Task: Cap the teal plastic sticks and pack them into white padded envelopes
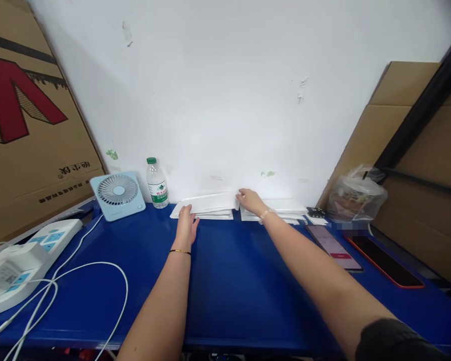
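Both my arms reach across a blue table [225, 281] to white flat packets stacked against the wall. My left hand [186, 225] lies at the near edge of the left stack [210, 204], thumb and fingers touching its front left corner, fingers mostly flat. My right hand [250, 199] rests between the two stacks, its fingers on the right end of the top packet of the left stack, which looks slightly lifted. The right stack [285, 206] sits just beyond my right wrist.
A small blue desk fan [117, 194] and a water bottle [157, 183] stand at the back left. A white power strip [26, 255] with cables lies far left. Two phones [334, 245] [385, 260] and a plastic bag [357, 195] sit at right. Cardboard leans on both sides.
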The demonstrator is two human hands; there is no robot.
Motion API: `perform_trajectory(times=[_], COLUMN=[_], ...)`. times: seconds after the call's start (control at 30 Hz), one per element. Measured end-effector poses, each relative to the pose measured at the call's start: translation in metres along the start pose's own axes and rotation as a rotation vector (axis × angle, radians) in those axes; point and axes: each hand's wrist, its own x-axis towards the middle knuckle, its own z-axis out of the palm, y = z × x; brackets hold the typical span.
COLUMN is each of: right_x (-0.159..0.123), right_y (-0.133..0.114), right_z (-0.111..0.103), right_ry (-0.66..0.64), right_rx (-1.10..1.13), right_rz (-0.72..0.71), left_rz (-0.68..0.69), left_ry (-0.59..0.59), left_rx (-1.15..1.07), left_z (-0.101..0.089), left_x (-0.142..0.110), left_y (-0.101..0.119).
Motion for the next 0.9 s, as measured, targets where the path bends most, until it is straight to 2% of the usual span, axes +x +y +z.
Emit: perform_trajectory(times=[0.13, 0.23, 0.3, 0.43, 0.5, 0.57, 0.63, 0.7, 0.77, 0.83, 0.9], right_x=[-0.026, -0.041, -0.046, -0.051, -0.057, -0.069, -0.089, -0.112, -0.132, -0.146, -0.151], right_y=[0.056, 0.087, 0.097, 0.099, 0.094, 0.085, 0.073, 0.059, 0.048, 0.045, 0.05], right_z=[-0.042, -0.063, -0.068, -0.071, -0.072, -0.07, -0.063, -0.052, -0.04, -0.031, -0.026], right_ry=[-0.08, -0.134, -0.131, -0.061, 0.018, 0.128, 0.205, 0.178, 0.062, -0.069, -0.157], right_rx=[-0.274, -0.433, -0.509, -0.594, -0.607, -0.588, -0.525, -0.431, -0.321, -0.187, -0.089], right_rz=[-0.024, -0.012, -0.006, -0.003, -0.006, -0.018, -0.056, -0.142, -0.257, -0.36, -0.371], left_rz=[0.035, 0.047, 0.094, 0.357, 0.423, 0.334, 0.129, 0.004, -0.037, -0.06, -0.08], left_ry=[-0.104, -0.167, -0.163, 0.024, -0.013, -0.218, -0.45, -0.551, -0.56, -0.481, -0.37], left_rx=[-0.098, 0.006, 0.161, 0.525, 0.598, 0.547, 0.401, 0.186, -0.017, -0.161, -0.232], left_z=[0.004, 0.004, 0.003, 0.007, 0.015, 0.028, 0.043, 0.057, 0.067, 0.072, 0.072], left_x=[0.009, 0.009, 0.005, -0.009, -0.02, -0.037, -0.056, -0.075, -0.087, -0.09, -0.088], left_y=[-0.014, -0.018, -0.017, -0.01, -0.01, -0.015, -0.025, -0.038, -0.048, -0.054, -0.056])
